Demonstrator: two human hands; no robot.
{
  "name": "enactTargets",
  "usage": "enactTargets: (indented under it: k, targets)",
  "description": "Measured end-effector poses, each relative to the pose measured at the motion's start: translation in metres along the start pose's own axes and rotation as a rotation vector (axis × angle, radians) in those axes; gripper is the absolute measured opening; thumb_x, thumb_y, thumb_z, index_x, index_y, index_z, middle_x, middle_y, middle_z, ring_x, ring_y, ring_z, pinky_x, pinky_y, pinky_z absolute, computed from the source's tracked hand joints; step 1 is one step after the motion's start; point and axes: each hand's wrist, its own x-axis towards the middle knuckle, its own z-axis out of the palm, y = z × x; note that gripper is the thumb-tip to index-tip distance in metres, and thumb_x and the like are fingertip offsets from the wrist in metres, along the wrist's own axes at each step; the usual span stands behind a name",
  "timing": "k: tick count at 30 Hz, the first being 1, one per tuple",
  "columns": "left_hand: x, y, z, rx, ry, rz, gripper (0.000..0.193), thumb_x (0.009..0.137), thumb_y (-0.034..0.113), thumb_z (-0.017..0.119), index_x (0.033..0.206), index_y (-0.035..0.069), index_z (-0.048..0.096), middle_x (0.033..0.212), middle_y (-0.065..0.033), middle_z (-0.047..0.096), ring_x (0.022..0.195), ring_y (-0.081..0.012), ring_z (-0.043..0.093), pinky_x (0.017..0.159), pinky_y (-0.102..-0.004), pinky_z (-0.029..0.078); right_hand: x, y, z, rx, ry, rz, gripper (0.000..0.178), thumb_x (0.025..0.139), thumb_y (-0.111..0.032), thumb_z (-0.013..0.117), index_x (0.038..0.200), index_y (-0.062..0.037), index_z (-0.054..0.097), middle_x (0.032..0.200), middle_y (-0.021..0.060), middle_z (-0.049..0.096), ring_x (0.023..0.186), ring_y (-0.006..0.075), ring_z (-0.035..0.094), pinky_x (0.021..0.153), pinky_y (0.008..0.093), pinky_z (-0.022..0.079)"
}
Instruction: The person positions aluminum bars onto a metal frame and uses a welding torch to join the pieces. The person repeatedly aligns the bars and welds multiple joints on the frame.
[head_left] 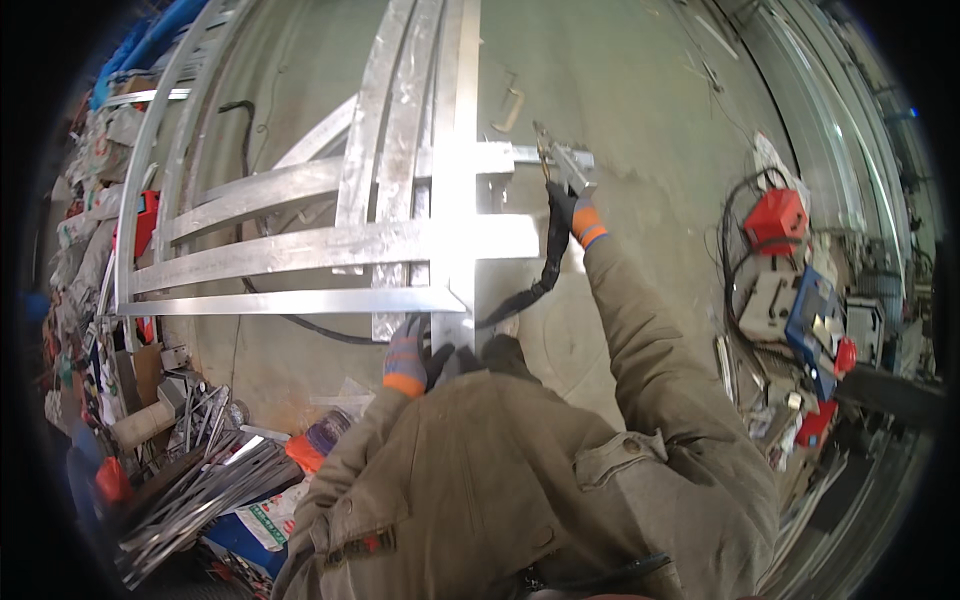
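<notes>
A large frame of silvery metal bars (300, 302) lies in front of me, its near corner close to my body. My left hand (406, 352), in a grey glove with an orange cuff, is closed at that corner; some of its fingers are hidden. Out to the right of the frame, my gloved right hand (572, 208) is wrapped round a welding torch (544, 155) with a slim, brass-coloured front. A thick black cable (530, 295) trails from the torch back under the frame. Beside the torch is a silver metal piece (575, 172), partly covered by my fingers.
A bent metal piece (511, 106) lies on the floor beyond the torch. On the right stand a red machine (776, 222) with black cables and a blue case (812, 320). Thin metal strips (205, 490) are heaped at lower left, near bags and scrap along the left side.
</notes>
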Motion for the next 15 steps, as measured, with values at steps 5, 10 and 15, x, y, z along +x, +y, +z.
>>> enactTargets:
  k: [5,10,15]
  targets:
    - [-0.017,0.006,0.006,0.165,0.006,-0.035,0.098,0.079,0.049,0.087,0.146,-0.011,0.046,0.152,-0.0345,0.046,0.140,-0.0502,0.044,0.119,-0.0524,0.038,0.051,0.033,0.006,0.064,-0.149,0.056,0.056,0.088,-0.050,0.079,0.106,0.0024,0.073,0.087,0.0106,0.072,0.076,0.0223,0.063,0.069,0.0421,0.052]
    - [-0.013,0.016,0.003,0.250,-0.019,-0.118,0.104,0.080,0.049,0.085,0.152,-0.010,0.040,0.160,-0.0314,0.038,0.148,-0.0476,0.036,0.123,-0.0519,0.032,0.051,0.047,0.003,0.076,-0.020,-0.034,0.046,0.086,-0.045,0.081,0.092,0.0000,0.071,0.082,0.0059,0.067,0.070,0.0212,0.058,0.064,0.0414,0.049]
    - [0.014,0.022,-0.006,0.388,-0.040,0.003,0.111,0.074,0.048,0.090,0.159,0.000,0.037,0.165,-0.0219,0.038,0.154,-0.0430,0.030,0.127,-0.0541,0.024,0.028,0.061,0.001,-0.154,0.188,-0.184,0.046,0.087,-0.038,0.076,0.109,0.0018,0.069,0.095,0.0260,0.073,0.087,0.0417,0.071,0.080,0.0503,0.055]
